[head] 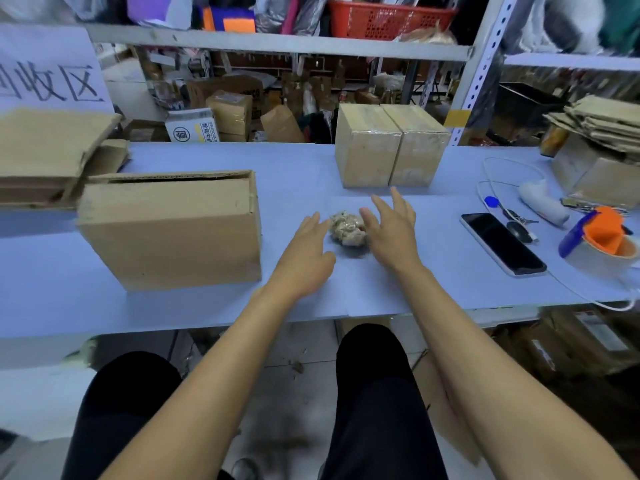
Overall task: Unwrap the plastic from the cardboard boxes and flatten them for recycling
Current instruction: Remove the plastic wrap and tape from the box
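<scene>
Two forearms stretched over the surface (194,313), left hand (304,252) and right hand (393,230) flat, fingers spread, holding nothing, flanking plastic wad (348,230) mid-surface, box (169,230) left, wrapped boxes (389,147) at far edge.

Between the fingertips (317,216) of both hands lies a crumpled plastic wad (347,229) — pale beige, glossy, mottled grey. Under the fingers the table (194,313) is flat lavender-blue. Left of the fingers stands a plain tan box (169,230); beyond them a film-wrapped pair of boxes (389,150), tan with a sheen. Right of them — a black phone (502,242) and an orange-and-blue tape dispenser (601,233).
</scene>
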